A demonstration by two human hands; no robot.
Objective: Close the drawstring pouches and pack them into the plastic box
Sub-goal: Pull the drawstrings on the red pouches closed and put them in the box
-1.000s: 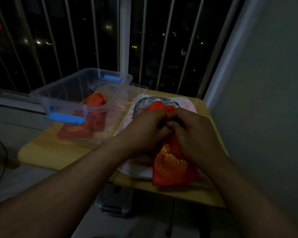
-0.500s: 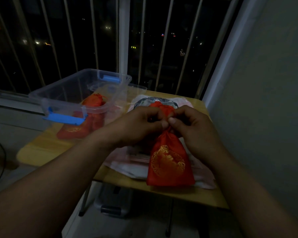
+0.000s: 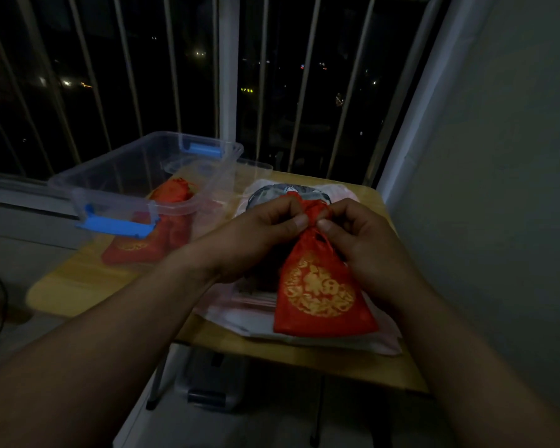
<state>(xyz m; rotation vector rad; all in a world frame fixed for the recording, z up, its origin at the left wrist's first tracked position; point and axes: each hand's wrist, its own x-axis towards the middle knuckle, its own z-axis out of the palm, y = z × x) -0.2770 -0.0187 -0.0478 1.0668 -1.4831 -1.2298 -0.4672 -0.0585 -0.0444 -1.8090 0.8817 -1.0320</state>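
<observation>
A: L hand?
B: Mid-scene, fingers curled, thumb + index pinching the pouch neck.
A: R hand?
B: Same grip, just right of L, thumb tips close together. Both forearms bare, coming in from near edge, converging.

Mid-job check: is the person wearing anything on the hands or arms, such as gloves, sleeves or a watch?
No. The left hand and right hand are bare, without gloves. The forearms show no sleeves, and no watch, bracelet or ring is visible, though the light is dim.
</observation>
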